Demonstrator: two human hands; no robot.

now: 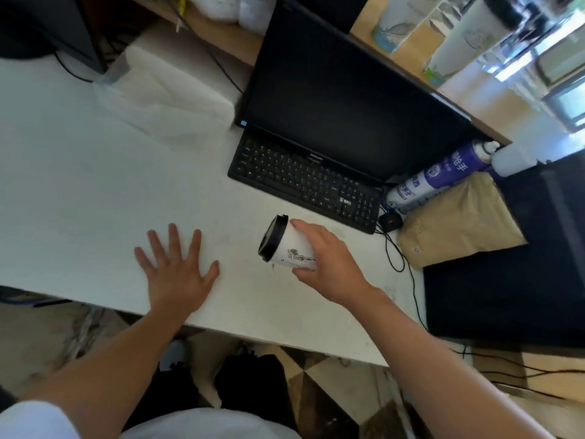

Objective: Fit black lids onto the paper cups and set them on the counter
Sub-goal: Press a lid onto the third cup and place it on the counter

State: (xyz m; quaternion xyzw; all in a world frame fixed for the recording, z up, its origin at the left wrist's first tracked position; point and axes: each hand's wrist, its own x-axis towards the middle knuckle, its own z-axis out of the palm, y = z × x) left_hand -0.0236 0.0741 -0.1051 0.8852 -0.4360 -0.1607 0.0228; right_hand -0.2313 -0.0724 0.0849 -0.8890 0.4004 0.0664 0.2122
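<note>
Near the keyboard (305, 182), your right hand (329, 264) wraps its fingers around the tilted paper cup (296, 253), black lid (272, 237) on; your left hand (175, 267) lies spread flat on the counter (79, 191).

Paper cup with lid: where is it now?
Head view, centre-right: the paper cup is gripped tilted in the right hand over the white counter, in front of the keyboard, right of the flat left hand.
</note>
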